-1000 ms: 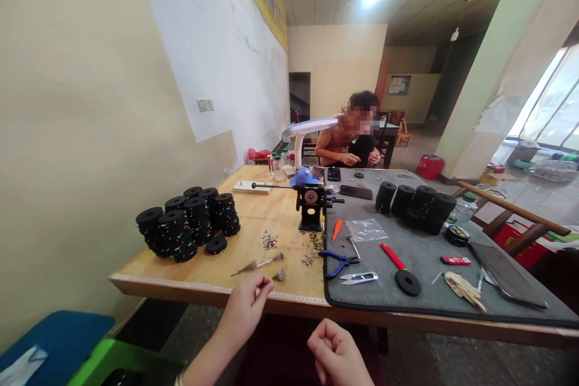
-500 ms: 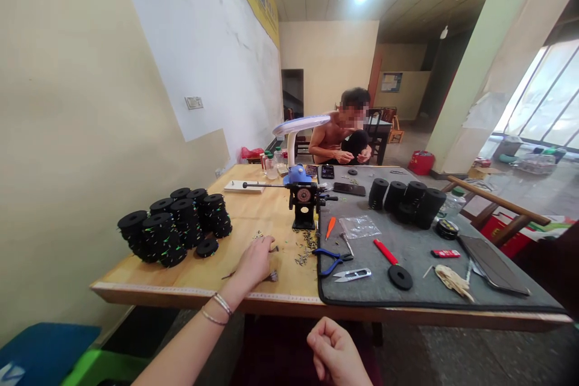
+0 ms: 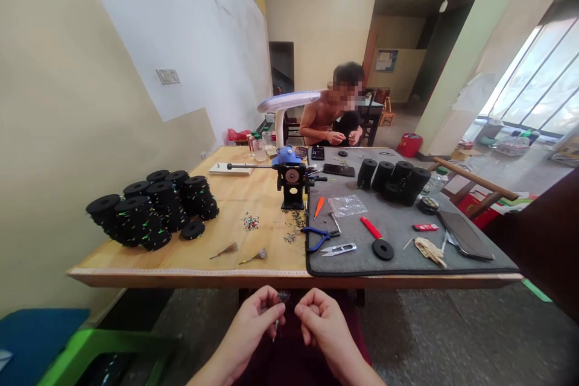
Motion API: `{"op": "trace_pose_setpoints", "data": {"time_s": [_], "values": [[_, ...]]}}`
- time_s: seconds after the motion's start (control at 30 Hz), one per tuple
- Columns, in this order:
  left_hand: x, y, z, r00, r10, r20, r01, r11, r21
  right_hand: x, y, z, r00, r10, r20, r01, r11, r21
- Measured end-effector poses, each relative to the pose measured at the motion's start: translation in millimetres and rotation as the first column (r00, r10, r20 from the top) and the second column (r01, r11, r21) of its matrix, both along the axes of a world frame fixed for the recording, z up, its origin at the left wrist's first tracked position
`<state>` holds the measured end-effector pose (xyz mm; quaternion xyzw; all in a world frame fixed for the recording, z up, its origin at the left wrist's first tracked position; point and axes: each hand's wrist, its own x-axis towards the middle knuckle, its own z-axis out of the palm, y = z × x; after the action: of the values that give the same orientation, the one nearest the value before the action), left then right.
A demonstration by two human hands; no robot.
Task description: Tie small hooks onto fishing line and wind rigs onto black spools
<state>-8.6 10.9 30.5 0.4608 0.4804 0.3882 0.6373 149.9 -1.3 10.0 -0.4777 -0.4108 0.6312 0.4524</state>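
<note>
Just past the table's front edge, my left hand (image 3: 260,321) pinches a small dark bundle of thin strands (image 3: 283,297), its tail pointing down below the fingers. My right hand (image 3: 323,318) is beside it with thumb and fingers pressed together; anything between them is too small to make out. On the wood in front of my hands lie two similar brush-like bundles, one to the left (image 3: 227,248) and one nearer the middle (image 3: 257,255). Behind them is a scatter of small coloured beads (image 3: 251,221). More tiny dark pieces (image 3: 292,235) lie alongside the grey mat.
Stacks of black foam spools (image 3: 156,208) stand left. A black hand-cranked device (image 3: 292,184) and a white lamp (image 3: 287,102) stand mid-table. The grey mat (image 3: 348,259) bears blue pliers (image 3: 319,238), thread snips (image 3: 340,249) and more spools (image 3: 400,180). A person (image 3: 332,114) sits opposite.
My left hand has drawn back from the beads to below the table edge and now holds a bundle beside my right hand. The view has tilted down, uncovering the beads.
</note>
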Motion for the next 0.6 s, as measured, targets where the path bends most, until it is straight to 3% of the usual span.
{"op": "trace_pose_setpoints", "data": {"time_s": [0.2,0.6], "values": [[11.7,-11.8,-7.0,0.999,0.047,-0.007,-0.047,0.999,0.003,-1.5,3.2,-3.1,0.998,-0.003,0.059,0.004,1.000,-0.023],[12.8,-13.0,-17.7,0.998,0.010,-0.065,-0.006,0.998,0.064,-3.2,2.2,-4.8,0.989,0.011,0.150,-0.015,1.000,0.026]]}}
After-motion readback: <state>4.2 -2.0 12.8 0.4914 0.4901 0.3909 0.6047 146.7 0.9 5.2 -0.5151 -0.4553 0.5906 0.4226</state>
